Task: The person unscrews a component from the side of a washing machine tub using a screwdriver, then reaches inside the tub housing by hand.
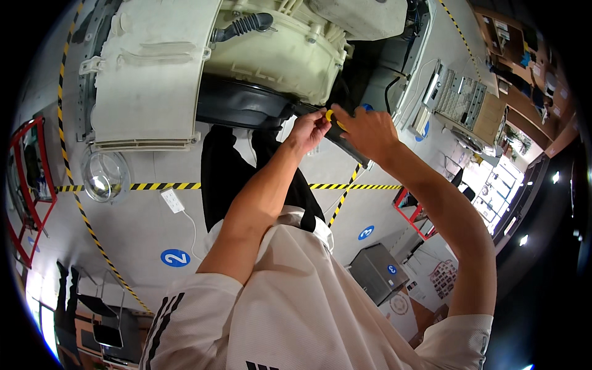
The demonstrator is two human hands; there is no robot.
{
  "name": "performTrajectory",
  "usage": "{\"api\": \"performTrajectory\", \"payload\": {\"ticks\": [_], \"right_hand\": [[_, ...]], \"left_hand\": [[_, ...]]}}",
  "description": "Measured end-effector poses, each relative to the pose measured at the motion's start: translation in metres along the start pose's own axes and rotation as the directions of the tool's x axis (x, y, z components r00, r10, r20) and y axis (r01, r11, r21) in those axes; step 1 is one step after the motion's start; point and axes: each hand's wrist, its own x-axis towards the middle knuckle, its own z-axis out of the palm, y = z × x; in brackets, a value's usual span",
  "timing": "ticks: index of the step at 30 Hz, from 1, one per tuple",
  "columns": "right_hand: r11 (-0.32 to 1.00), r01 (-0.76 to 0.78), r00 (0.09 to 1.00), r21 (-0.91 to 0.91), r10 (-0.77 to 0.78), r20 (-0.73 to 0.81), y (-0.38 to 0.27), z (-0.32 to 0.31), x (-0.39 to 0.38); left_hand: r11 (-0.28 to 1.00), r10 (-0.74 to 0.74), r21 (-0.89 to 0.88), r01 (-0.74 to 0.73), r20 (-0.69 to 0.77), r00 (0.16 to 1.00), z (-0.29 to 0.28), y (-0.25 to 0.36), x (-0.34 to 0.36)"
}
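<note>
From the left, we see a red-framed rack [46, 213] at the floor's edge, then a clear glass door bowl [106, 177] lying beside black-and-yellow floor tape [166, 185]. Next, an off-white ribbed panel [148, 80] stands near a cream washing-machine tub [271, 65], with a black corrugated hose [246, 26] above and a dark curved rim [240, 105] below.

At the centre, our left hand [308, 131] is closed in a pinch at the tub's lower right edge; we cannot tell what, if anything, lies between its fingertips. Just to its right, a small yellow tool [341, 125] sits between our hands, beneath the curled fingers of our right hand [371, 132], which grips it. The right hand is the nearer, covering most of the tool; the visible yellow slants from upper left down to lower right, though its full long axis is hidden. A spot of blue [367, 107] shows by the right knuckles. Farther right, a pale slotted part [459, 92] lies well apart from our hands.
</note>
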Motion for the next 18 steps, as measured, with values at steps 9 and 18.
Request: {"api": "performTrajectory", "payload": {"ticks": [9, 18], "right_hand": [[0.795, -0.356, 0.926, 0.492, 0.370, 0.071, -0.013, 0.027, 0.004], [0.961, -0.165, 0.986, 0.223, 0.169, 0.001, -0.010, -0.007, 0.001]], "left_hand": [[1.000, -0.014, -0.010, 0.014, -0.043, 0.999, 0.000, 0.001, -0.001], [0.998, 0.035, 0.059, -0.031, -0.058, 0.998, 0.002, 0.005, 0.000]]}}
